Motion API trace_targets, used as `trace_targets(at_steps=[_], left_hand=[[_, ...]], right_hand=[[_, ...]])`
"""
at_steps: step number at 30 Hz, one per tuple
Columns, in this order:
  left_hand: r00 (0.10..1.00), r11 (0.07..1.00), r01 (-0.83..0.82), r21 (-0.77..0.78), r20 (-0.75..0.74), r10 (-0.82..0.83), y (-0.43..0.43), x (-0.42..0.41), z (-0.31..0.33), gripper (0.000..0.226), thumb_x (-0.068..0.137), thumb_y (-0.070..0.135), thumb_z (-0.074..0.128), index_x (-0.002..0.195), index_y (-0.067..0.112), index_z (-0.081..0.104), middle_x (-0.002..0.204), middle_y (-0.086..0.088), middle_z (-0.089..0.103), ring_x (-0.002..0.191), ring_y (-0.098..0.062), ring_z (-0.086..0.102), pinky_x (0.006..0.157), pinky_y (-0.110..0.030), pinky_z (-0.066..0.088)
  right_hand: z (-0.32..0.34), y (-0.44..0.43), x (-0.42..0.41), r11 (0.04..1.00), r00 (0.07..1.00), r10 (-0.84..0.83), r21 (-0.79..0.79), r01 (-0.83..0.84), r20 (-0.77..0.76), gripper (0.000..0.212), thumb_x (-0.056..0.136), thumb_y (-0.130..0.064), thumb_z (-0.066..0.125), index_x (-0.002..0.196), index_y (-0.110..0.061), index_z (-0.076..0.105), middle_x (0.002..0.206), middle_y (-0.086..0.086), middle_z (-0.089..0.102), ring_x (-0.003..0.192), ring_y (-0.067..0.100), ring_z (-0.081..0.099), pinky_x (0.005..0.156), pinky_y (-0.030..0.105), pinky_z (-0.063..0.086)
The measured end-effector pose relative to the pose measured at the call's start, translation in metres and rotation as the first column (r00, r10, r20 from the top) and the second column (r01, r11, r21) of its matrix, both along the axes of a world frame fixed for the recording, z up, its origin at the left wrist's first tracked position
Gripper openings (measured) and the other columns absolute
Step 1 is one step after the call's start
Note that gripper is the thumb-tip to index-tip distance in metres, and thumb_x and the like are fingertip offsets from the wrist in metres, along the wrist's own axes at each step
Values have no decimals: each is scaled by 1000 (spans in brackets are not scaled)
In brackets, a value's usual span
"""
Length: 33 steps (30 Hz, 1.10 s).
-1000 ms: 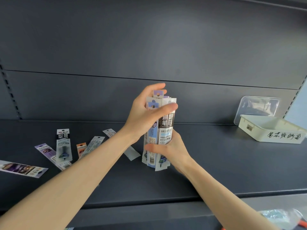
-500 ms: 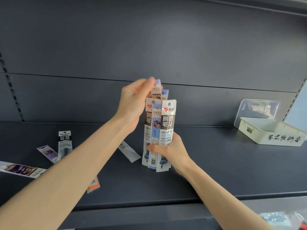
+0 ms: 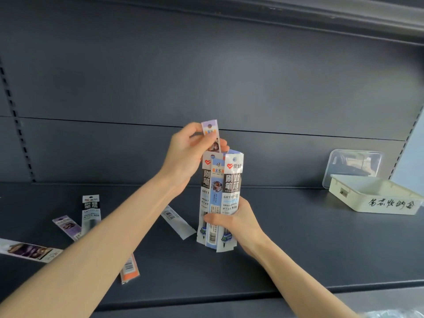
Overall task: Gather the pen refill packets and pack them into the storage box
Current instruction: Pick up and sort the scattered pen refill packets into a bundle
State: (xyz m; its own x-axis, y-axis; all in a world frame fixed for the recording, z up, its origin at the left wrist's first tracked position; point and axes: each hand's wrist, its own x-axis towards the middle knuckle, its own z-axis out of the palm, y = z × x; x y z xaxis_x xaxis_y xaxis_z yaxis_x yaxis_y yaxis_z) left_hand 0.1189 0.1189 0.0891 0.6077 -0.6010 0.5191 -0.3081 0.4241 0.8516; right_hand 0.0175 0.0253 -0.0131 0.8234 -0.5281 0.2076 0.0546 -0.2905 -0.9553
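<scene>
Loose packets lie on the shelf around 8 o'clock from the upright bundle. Then the storage box sits at 3 o'clock, lid propped behind it.

Setting: a shop, probably a stationery aisle. Dark grey metal shelf, panelled back wall and a slotted upright at the left edge, as on retail racking. Loose refill packets carry printed branding, barcodes and punched hang-holes, i.e. sales packaging; the cream storage box bears a handwritten label.

Soft even light, wide-angle bending at edges
</scene>
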Motion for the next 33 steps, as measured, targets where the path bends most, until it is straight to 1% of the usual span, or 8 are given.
trace_targets(at_steps=[6, 9, 12, 15, 22, 25, 29, 33], left_hand=[[981, 951, -193, -242, -57, 184, 3, 10, 32, 12, 99, 11, 45, 88, 15, 46, 81, -8, 68, 62, -16, 70, 56, -30, 57], [938, 843, -346, -412, -142, 316, 13, 20, 60, 17, 96, 3, 39, 83, 14, 41, 75, -6, 64, 58, -14, 67, 56, -30, 54], [882, 748, -439, -498, -81, 464, 32, 27, 73, 20, 90, -2, 36, 81, 16, 39, 76, -4, 63, 61, -9, 64, 58, -26, 52], [877, 807, -410, -425, 59, 476, 38, 26, 49, 23, 89, -4, 41, 80, 17, 42, 74, -3, 64, 60, -7, 62, 46, -23, 48], [910, 946, -319, -52, 262, 321, 17, 13, -49, 3, 92, 6, 57, 95, 8, 57, 92, -2, 72, 85, -6, 71, 68, -20, 55], [942, 976, -218, 10, 262, 208, 11, 4, -54, 6, 92, 10, 57, 96, 5, 59, 95, -2, 74, 88, -10, 71, 72, -29, 59], [978, 987, -118, 108, 185, 97, 12, 0, -47, 20, 97, 15, 49, 100, -1, 60, 96, 4, 70, 90, -11, 70, 69, -25, 59], [994, 981, 58, 186, 78, -73, 12, -4, -43, 30, 94, 38, 46, 114, 22, 60, 109, 5, 70, 104, -8, 66, 86, -26, 55]], right_hand=[[1, 0, 1, 1000, 1000, 2, 8, -2, -1, 39, 75, -3, 73, 107, -23, 62, 105, -4, 72, 97, 16, 70, 89, 44, 56], [0, -1, 0, 1000, 1000, -7, 16, 7, 7, 39, 75, -2, 73, 107, -22, 64, 106, -3, 72, 96, 17, 70, 89, 45, 56], [0, -2, -1, 1000, 1000, -7, 25, 7, 9, 39, 76, -1, 72, 108, -21, 63, 107, -3, 72, 97, 17, 70, 90, 46, 55], [2, -3, -1, 999, 1000, 6, 41, -7, 29, 39, 74, -3, 74, 109, -19, 64, 107, -1, 73, 97, 18, 70, 90, 47, 55], [-1, -2, -1, 995, 995, 42, 86, -50, 87, 41, 66, -7, 74, 105, -17, 68, 106, 4, 74, 95, 22, 72, 86, 47, 57], [0, -2, -1, 994, 994, 24, 104, -35, 104, 40, 64, -9, 74, 102, -18, 69, 105, 5, 74, 94, 23, 72, 84, 45, 57], [1, -6, -4, 993, 993, 12, 118, -27, 119, 33, 76, 3, 71, 97, -23, 69, 103, 1, 74, 93, 21, 72, 82, 42, 58], [0, -5, -3, 995, 994, 32, 96, -42, 105, 35, 76, 3, 70, 104, -18, 67, 105, 3, 74, 94, 22, 72, 87, 46, 56]])
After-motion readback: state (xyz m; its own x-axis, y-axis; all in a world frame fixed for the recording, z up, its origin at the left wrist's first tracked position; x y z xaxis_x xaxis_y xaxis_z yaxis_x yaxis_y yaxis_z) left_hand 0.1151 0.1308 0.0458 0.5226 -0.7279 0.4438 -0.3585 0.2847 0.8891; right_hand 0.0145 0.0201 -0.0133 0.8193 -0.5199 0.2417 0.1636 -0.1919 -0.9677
